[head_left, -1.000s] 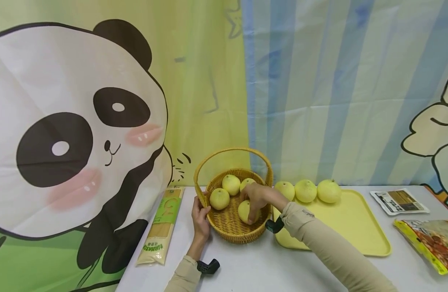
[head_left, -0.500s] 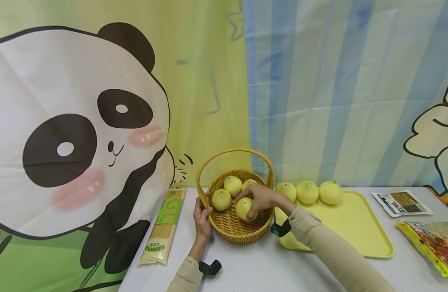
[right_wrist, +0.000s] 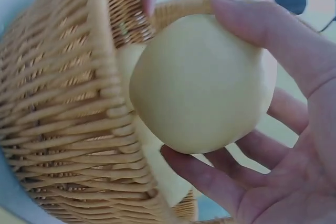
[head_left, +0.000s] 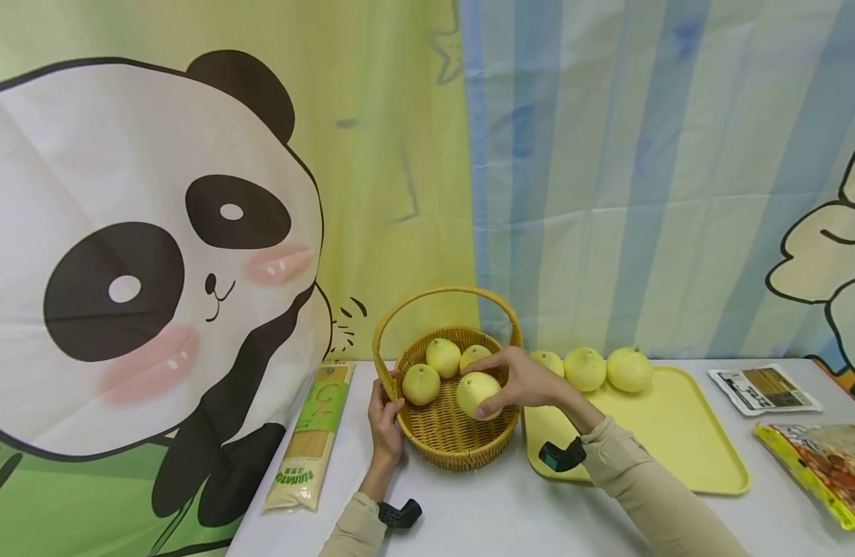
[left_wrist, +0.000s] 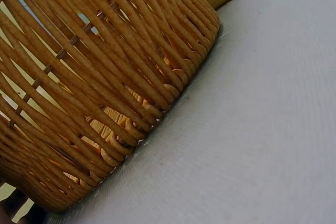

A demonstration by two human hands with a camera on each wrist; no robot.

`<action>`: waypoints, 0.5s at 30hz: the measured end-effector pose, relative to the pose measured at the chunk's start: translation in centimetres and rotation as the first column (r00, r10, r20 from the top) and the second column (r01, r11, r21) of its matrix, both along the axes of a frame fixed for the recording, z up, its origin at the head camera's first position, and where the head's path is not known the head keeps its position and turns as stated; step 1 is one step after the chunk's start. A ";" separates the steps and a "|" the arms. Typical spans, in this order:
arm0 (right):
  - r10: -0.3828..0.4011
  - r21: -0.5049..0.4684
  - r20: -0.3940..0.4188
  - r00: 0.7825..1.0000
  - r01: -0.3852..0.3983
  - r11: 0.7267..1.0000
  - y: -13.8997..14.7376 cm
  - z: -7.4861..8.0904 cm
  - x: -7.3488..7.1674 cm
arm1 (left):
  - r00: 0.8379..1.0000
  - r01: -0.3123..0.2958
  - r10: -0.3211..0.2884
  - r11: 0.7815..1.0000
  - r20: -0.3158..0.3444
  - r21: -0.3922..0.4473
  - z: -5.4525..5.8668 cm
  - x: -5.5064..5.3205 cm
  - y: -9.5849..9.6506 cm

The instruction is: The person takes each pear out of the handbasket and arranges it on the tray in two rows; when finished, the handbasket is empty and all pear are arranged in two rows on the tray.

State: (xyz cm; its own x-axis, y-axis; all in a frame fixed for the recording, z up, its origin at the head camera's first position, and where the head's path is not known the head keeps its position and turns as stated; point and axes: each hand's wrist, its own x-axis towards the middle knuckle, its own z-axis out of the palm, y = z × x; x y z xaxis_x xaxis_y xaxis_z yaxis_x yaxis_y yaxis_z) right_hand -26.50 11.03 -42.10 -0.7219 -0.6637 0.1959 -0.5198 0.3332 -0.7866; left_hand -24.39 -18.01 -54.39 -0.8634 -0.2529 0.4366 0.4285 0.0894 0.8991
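A round pale yellow-green fruit point(head_left: 479, 394) is gripped between the thumb and fingers of my right hand point(head_left: 528, 377), above the right side of a woven basket point(head_left: 462, 458). In the right wrist view the fruit point(right_wrist: 199, 87) overlaps the basket's rim, thumb on one side and fingertips on the other. My left hand point(head_left: 385, 425) holds the basket's left side by the handle base, thumb over the rim. Inside the basket lie three more such fruits point(head_left: 421, 384), towards the back and left. The left wrist view shows mostly the basket's outer wall point(left_wrist: 105, 72).
A yellow tray point(head_left: 671, 441) stands right of the basket, with three similar fruits point(head_left: 629, 369) along its back left. Further right lie a flat packet point(head_left: 764, 388) and a colourful food bag point(head_left: 820, 464). A pack of noodles point(head_left: 309, 437) lies at left. A printed curtain hangs behind.
My right hand has raised the fruit from the basket's floor and shifted a little to the right with it. My left hand stays on the basket's side.
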 end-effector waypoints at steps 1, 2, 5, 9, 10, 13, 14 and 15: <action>-0.003 -0.016 0.003 1.000 0.003 1.000 0.3 0.1 0.4 | 1.000 0.001 -0.001 1.000 -0.003 -0.002 -0.1 0.0 0.0; -0.007 -0.035 0.012 1.000 0.008 0.999 0.6 0.3 0.7 | 1.000 0.002 -0.002 1.000 -0.004 -0.002 -0.1 -0.1 0.0; -0.026 -0.092 0.053 0.998 0.031 0.995 1.9 0.7 1.6 | 1.000 0.003 -0.003 1.000 -0.002 0.000 -0.3 -0.2 -0.1; -0.067 -0.168 0.111 0.992 0.085 0.982 3.9 0.9 2.1 | 1.000 0.005 -0.005 1.000 0.003 0.008 -0.3 -0.3 -0.2; -0.084 -0.181 0.119 0.989 0.105 0.978 4.5 0.9 2.2 | 1.000 0.008 -0.008 1.000 0.002 0.008 -0.3 -0.3 -0.2; -0.132 -0.210 0.137 0.982 0.159 0.965 6.4 1.0 2.4 | 1.000 0.010 -0.010 1.000 0.002 0.004 -0.4 -0.3 -0.2; -0.154 -0.209 0.140 0.978 0.181 0.961 7.1 1.0 2.5 | 1.000 0.010 -0.010 1.000 0.003 0.001 -0.4 -0.2 -0.2; -0.173 -0.207 0.140 0.975 0.200 0.958 7.8 1.0 2.5 | 1.000 0.010 -0.010 1.000 0.004 0.000 -0.4 -0.2 -0.2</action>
